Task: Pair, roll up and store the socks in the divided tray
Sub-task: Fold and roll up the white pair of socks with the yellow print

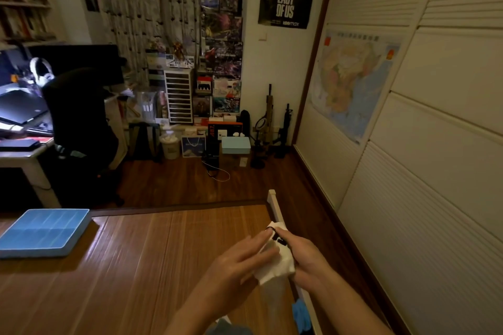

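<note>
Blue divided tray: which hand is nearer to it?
Left. The left hand is right of the blue divided tray, fingers against the white sock; the right hand grips that sock's far side.

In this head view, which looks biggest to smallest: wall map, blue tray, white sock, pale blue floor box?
wall map
blue tray
white sock
pale blue floor box
The sock, partly hidden and nearest the camera, makes the last two unsure.

sock [280, 260]: white, black marks | divided tray [43, 231]: light blue | mat [152, 253]: brown, fine stripes
</note>
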`<state>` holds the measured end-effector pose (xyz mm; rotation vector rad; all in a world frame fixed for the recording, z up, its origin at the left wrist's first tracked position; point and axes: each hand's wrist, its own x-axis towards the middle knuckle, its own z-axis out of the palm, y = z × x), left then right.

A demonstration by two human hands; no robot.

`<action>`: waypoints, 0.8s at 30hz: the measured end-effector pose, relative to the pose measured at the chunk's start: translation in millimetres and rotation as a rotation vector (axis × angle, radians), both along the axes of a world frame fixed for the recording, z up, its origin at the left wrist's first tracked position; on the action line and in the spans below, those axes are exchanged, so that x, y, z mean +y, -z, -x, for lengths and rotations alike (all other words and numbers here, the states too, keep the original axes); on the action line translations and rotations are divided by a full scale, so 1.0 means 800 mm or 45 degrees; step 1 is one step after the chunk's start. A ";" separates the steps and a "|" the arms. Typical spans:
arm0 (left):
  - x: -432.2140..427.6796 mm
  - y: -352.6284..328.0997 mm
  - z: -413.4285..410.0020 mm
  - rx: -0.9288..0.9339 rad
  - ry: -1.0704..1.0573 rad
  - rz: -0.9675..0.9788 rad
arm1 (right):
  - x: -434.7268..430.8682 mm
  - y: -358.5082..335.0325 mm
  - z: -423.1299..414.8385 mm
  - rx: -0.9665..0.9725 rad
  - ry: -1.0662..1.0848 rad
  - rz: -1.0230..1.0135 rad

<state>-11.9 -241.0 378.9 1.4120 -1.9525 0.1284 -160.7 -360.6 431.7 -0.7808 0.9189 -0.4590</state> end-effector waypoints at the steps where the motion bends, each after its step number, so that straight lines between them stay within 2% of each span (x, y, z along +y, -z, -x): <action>1: -0.001 0.002 0.001 -0.057 -0.013 0.052 | 0.001 -0.003 0.000 0.003 -0.012 -0.005; 3: -0.002 0.006 0.001 0.041 -0.019 0.073 | 0.001 -0.007 -0.002 0.024 -0.002 0.008; 4: -0.001 0.007 0.000 0.215 -0.028 0.048 | -0.002 -0.008 -0.002 0.030 0.045 0.020; 6: 0.002 0.000 -0.005 0.800 -0.120 -0.021 | -0.012 -0.006 0.001 0.035 0.174 0.037; 9: 0.003 -0.010 -0.020 1.859 -0.273 -0.204 | -0.026 -0.004 0.015 -0.022 0.273 0.055; 10: 0.002 -0.013 -0.025 2.069 -0.303 -0.236 | -0.029 -0.004 0.020 -0.039 0.268 0.080; 11: 0.001 -0.016 -0.029 2.179 -0.334 -0.249 | -0.031 -0.005 0.023 -0.043 0.258 0.123; 15: 0.000 -0.031 -0.034 2.276 -0.385 -0.238 | -0.033 -0.011 0.030 0.038 0.248 0.510; 18: -0.001 -0.039 -0.026 2.195 -0.364 -0.270 | -0.022 -0.020 0.031 0.280 0.333 1.036; 21: -0.004 -0.050 -0.001 2.065 -0.239 -0.347 | 0.003 -0.026 0.019 0.412 0.412 1.403; 24: -0.013 -0.057 0.031 1.945 -0.114 -0.460 | 0.036 -0.024 -0.004 0.381 0.167 1.577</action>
